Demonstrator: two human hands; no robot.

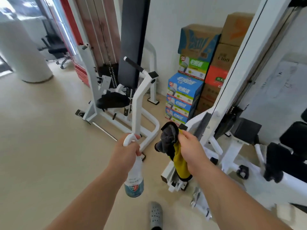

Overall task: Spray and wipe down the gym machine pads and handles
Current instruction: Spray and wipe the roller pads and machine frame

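The spray bottle [134,183] hangs in the left hand [127,151], which is clenched around its neck just under the white trigger head [130,138]; the clear body with its blue label points down toward the floor [41,146]. Just beside it, the right hand [191,150] is closed on a cloth [174,146] that is grey and black on its upper folds and yellow below, the loose end dangling in front of a white frame base. The two hands are held apart at about the same height, near each other, with the cloth between them.

Beyond the hands stands a white-framed gym machine [141,97] with a tall black back pad [132,39], a black seat pad [113,101] low down, and a black-gripped handle [133,63] slanting out from the upright arm. A weight stack [110,75] sits behind it. To the right, a second white machine [232,80] rises steeply, with black pads [292,138] near the right edge.

Against the white wall, cardboard boxes [199,72] are stacked in blue, green, orange and plain brown. A black office chair [56,47] stands far back on the left, near a white column [21,52]. A grey perforated shoe [156,213] shows at the bottom edge.
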